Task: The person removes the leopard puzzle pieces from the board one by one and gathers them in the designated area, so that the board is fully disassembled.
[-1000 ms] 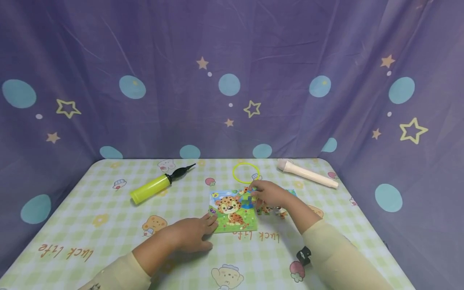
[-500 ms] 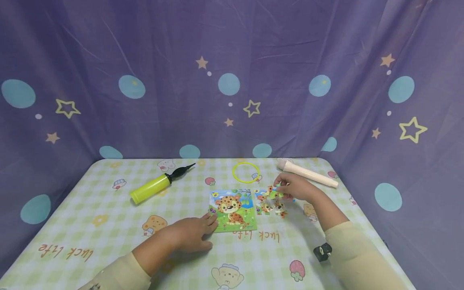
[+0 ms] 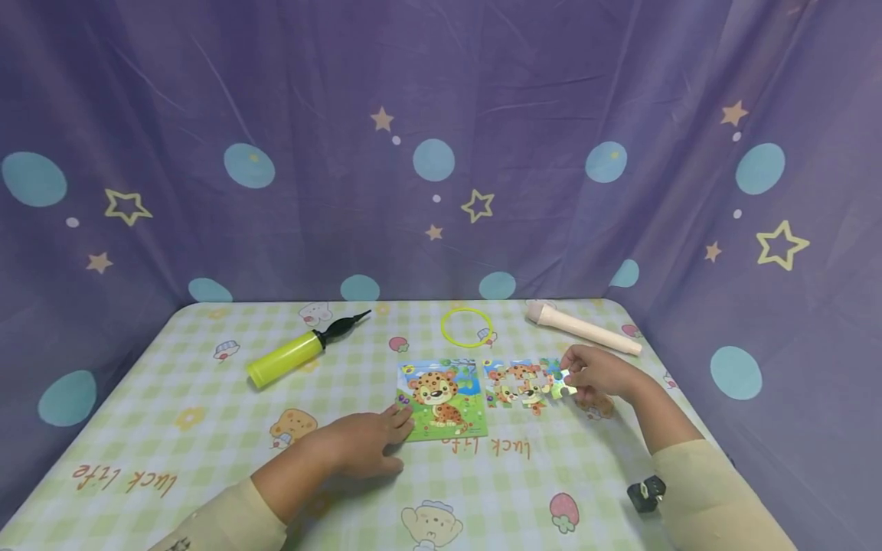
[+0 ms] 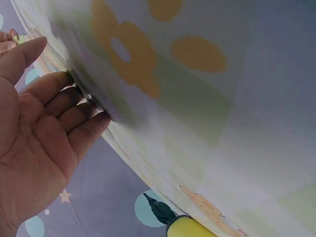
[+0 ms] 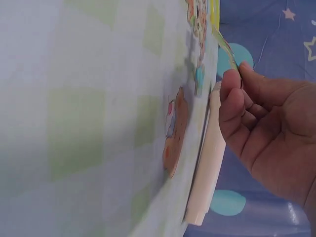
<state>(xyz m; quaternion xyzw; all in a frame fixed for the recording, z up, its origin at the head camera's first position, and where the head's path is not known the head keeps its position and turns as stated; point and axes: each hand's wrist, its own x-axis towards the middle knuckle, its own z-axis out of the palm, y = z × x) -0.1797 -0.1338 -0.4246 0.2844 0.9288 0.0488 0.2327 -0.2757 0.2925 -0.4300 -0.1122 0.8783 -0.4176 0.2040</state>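
In the head view my left hand (image 3: 365, 444) rests with its fingers on the left edge of a square picture card (image 3: 448, 394) showing a cartoon leopard on grass. The left wrist view shows the palm of this hand, its fingers extended at the card's edge. My right hand (image 3: 606, 373) pinches a shiny puzzle piece (image 3: 565, 385) between thumb and forefinger. In the right wrist view this thin piece (image 5: 227, 49) is seen nearly edge-on, raised off the table. Just left of it, beside the card, lie several partly joined jigsaw pieces (image 3: 522, 370) with leopard heads.
A yellow hand pump (image 3: 288, 358) with a black nozzle lies at the left. Behind the card is a thin yellow ring (image 3: 443, 329). At the back right lies a pale pink microphone-shaped stick (image 3: 589, 330). A purple curtain (image 3: 310, 214) surrounds the checked tablecloth (image 3: 227, 428).
My right hand has moved right from the card's upper right corner, past the jigsaw pieces, to their right end, where it holds a piece. The left hand has stayed on the card.
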